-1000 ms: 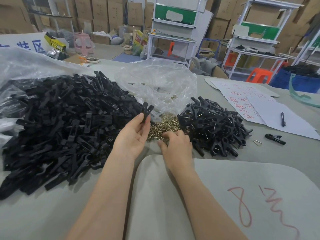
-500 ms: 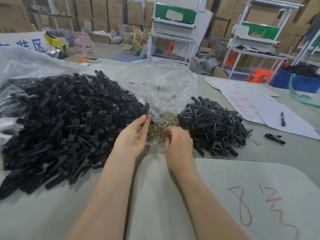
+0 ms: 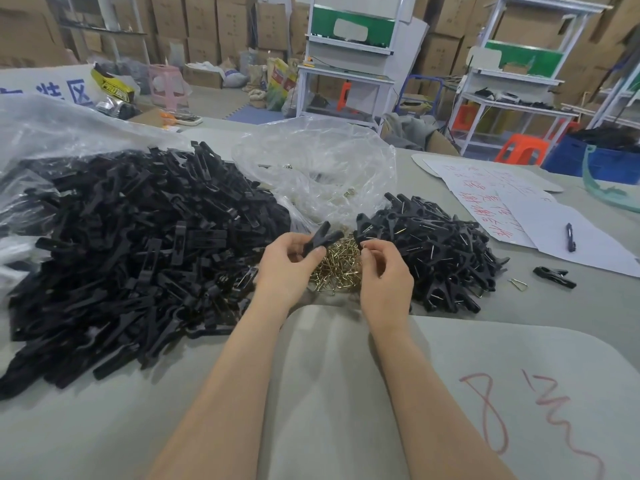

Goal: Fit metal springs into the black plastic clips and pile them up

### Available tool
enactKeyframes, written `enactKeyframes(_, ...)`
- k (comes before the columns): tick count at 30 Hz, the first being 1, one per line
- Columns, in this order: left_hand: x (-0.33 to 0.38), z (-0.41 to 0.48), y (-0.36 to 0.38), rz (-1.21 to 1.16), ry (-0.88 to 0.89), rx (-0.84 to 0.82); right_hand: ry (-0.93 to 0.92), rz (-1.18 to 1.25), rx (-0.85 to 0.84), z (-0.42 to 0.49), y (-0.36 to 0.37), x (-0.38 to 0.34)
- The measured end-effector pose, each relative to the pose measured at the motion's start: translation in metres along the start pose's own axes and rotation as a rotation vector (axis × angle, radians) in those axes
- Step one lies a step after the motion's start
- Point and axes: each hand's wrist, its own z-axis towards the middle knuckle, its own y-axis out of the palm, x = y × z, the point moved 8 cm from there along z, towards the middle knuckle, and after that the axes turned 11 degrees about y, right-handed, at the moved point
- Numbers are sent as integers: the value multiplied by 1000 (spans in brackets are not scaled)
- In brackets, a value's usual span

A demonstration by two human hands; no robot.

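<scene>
My left hand [image 3: 284, 268] holds a black plastic clip [image 3: 321, 237] between thumb and fingers, its forked end pointing up and right. My right hand [image 3: 384, 271] is raised beside it with curled fingers pinching a thin metal spring [image 3: 364, 242], barely visible. Both hands hover over a small heap of brass-coloured springs [image 3: 337, 265]. A large pile of loose black clip halves [image 3: 131, 244] lies to the left. A smaller pile of assembled clips with springs [image 3: 440, 251] lies to the right.
A crumpled clear plastic bag [image 3: 318, 168] sits behind the springs. White papers with red writing [image 3: 491, 199] and a pen [image 3: 569, 236] lie at the right. One finished clip [image 3: 554, 277] and a loose spring [image 3: 518, 284] rest on the table. A grey pad [image 3: 433, 393] lies nearest me.
My right hand has lifted off the spring heap with a spring pinched in its fingers. My left hand curled round the clip and brought it toward the right hand.
</scene>
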Motion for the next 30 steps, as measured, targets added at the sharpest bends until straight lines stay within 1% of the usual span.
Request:
enactKeyframes(2,-2,0,-1,-49,-26,13,3,-48,-11,3,0,-1)
enactKeyframes(4,-4,-1,-2,-96,-52,30,7,-118,-59,5,2,-3)
enactKeyframes(8,-6,-1,-1,-72,-59,30,-42,-293,-162,8,7,-8)
enactKeyframes(13,-4,-2,-2,-42,-50,28,-127,-344,-131,5,5,-22)
enactKeyframes(15,-2,-2,-2,-19,-38,14,-149,-388,-148,6,8,-25)
enactKeyframes(17,-2,-1,-1,7,-24,-2,-128,-441,-181,8,12,-22)
enactKeyframes(20,0,-1,0,58,16,-18,-105,-450,-165,10,11,-21)
enactKeyframes(23,3,-1,1,111,42,-26,-143,-434,-127,11,10,-29)
enactKeyframes(28,2,-1,0,143,41,-9,-106,-372,-149,16,17,-30)
enactKeyframes(30,2,-1,-2,142,36,-1,-129,-334,-137,16,16,-34)
